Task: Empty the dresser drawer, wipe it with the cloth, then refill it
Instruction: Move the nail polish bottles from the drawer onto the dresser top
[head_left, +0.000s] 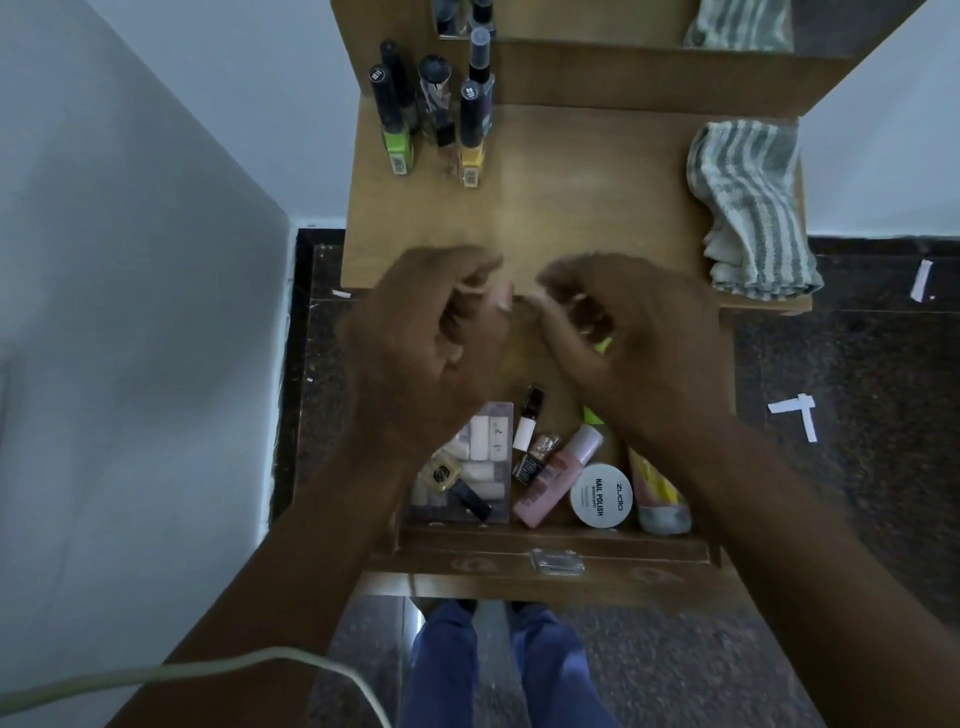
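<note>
The open drawer (545, 540) of the wooden dresser holds several cosmetics: a white nail polish jar (601, 496), a pink bottle (556, 478), a yellow tube (657, 493), small nail polish bottles (530, 421) and a clear box (483, 457). My left hand (415, 353) hovers over the drawer's back left, blurred, its fingers loosely curled with nothing seen in them. My right hand (639, 353) hovers beside it with curled fingers. A neon-green item (604, 343) shows at its fingers, and I cannot tell whether the hand holds it. The striped cloth (753, 208) lies folded on the dresser top's right side.
Several tall nail polish bottles (431, 114) stand at the back left of the dresser top (571, 197). A mirror behind them reflects the bottles and cloth. A white wall is on the left, with dark stone floor around. A white cable (208, 670) crosses the lower left.
</note>
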